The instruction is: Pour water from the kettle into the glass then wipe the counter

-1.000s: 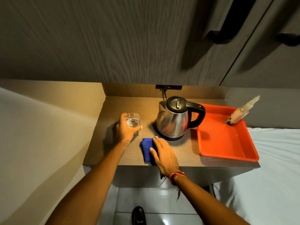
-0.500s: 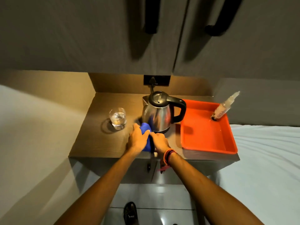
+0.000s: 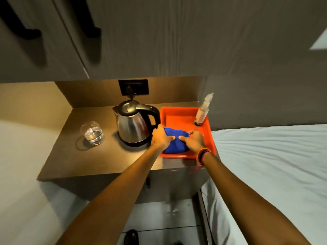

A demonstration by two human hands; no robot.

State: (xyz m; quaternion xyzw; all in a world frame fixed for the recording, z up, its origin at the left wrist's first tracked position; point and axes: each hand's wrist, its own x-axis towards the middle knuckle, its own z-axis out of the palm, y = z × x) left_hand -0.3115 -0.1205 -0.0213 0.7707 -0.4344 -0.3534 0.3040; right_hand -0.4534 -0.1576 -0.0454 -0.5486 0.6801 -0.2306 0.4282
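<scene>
A steel kettle (image 3: 133,125) with a black lid and handle stands on its base in the middle of the brown counter (image 3: 92,158). Left of it sits a short glass (image 3: 92,133) partly filled with water. A blue cloth (image 3: 176,140) lies in the front half of the orange tray (image 3: 182,116), right of the kettle. My left hand (image 3: 160,137) grips the cloth's left side and my right hand (image 3: 193,141) presses on its right side. Part of the cloth is hidden under both hands.
A spray bottle (image 3: 203,110) stands in the tray's back right corner. A black wall socket (image 3: 133,87) with a plug sits behind the kettle. Dark cabinets with black handles hang overhead. A white bed (image 3: 269,165) borders the counter on the right.
Both hands carried the blue cloth from the counter in front of the kettle rightward into the orange tray. A second ago my left hand held the glass, which now stands alone.
</scene>
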